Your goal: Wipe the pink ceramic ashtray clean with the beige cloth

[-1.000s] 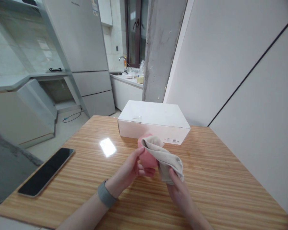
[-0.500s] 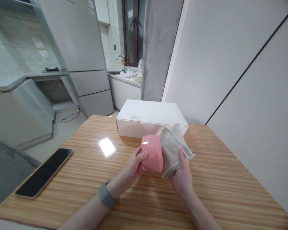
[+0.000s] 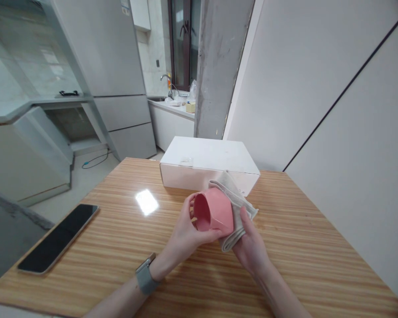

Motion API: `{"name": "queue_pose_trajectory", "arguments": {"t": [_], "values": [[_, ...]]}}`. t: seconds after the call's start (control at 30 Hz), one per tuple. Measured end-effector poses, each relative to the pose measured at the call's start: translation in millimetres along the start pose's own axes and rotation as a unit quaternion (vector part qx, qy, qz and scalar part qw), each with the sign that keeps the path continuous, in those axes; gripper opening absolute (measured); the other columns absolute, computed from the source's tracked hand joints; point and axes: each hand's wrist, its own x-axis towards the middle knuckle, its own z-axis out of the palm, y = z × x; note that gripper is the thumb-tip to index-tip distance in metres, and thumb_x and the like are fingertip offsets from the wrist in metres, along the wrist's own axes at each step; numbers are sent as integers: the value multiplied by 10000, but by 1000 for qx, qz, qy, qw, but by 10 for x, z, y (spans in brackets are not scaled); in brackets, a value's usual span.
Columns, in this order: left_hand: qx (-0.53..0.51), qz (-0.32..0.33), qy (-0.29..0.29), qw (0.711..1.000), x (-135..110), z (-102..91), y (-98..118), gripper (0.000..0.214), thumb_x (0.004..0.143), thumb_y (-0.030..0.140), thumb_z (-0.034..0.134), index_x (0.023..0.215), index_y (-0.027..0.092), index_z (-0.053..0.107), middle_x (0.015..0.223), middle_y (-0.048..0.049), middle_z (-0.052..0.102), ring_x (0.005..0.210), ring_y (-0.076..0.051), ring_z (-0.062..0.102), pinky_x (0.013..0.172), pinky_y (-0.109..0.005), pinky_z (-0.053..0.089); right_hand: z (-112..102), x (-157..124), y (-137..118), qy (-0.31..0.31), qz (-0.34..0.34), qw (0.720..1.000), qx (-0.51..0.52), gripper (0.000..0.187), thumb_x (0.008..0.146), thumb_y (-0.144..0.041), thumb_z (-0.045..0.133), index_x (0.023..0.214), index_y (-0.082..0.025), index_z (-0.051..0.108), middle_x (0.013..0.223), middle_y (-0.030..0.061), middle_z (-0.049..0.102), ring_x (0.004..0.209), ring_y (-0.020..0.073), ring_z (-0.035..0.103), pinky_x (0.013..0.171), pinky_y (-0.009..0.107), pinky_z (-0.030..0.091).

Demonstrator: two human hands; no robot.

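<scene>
Head view: just in front of the white box (image 3: 208, 164), a pink cup (image 3: 215, 210) is gripped by the left hand (image 3: 185, 232) and wiped outside with a beige cloth (image 3: 235, 207) clutched in the right hand (image 3: 252, 247), so turning it probably gets called for next.

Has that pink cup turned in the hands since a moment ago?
Yes. The pink cup has rotated: its opening now faces left, toward the phone, not hidden from view. It stays before the white box.
</scene>
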Motion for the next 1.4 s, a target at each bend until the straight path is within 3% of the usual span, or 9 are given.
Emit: {"name": "queue_pose_trajectory", "arguments": {"t": [0.3, 0.5, 1.07, 1.3, 1.4], "values": [[127, 110, 0, 986, 34, -91, -68, 987, 557, 266, 875, 1376, 294, 325, 1392, -94, 458, 1269, -294, 478, 1020, -459, 465, -10, 20, -60, 10, -10, 1000, 24, 436, 833, -540, 619, 1128, -230, 704, 1206, 47, 720, 1318, 280, 505, 1131, 451, 366], [201, 172, 34, 964, 68, -120, -92, 1018, 547, 252, 865, 1411, 292, 328, 1371, -81, 427, 1266, -287, 461, 1044, -451, 446, -10, 76, -80, -8, -1, 998, 55, 422, 882, -528, 547, 1135, -229, 702, 1204, 41, 722, 1322, 266, 501, 1151, 448, 336], [255, 143, 87, 952, 127, -214, -29, 964, 500, 324, 873, 1344, 248, 412, 1247, -81, 469, 1194, -291, 506, 997, -448, 466, -128, 116, -9, 26, -35, 999, 16, 422, 742, -502, 725, 1068, -233, 717, 1211, 63, 715, 1333, 303, 488, 1129, 480, 365], [210, 91, 60, 972, 186, -244, -96, 956, 477, 293, 887, 1308, 228, 419, 1230, -80, 467, 1178, -276, 512, 1016, -445, 441, -313, -46, -136, 115, -22, 992, 50, 482, 875, -432, 585, 1317, -241, 565, 1187, 71, 728, 1181, 276, 633, 1063, 456, 450], [195, 79, 45, 977, 188, -236, -123, 948, 491, 293, 881, 1316, 234, 416, 1235, -78, 450, 1171, -269, 514, 1014, -443, 439, -482, -211, -226, 120, -16, 992, 43, 516, 918, -405, 527, 1415, -288, 452, 1203, 54, 722, 1085, 259, 690, 1025, 449, 482]]}}
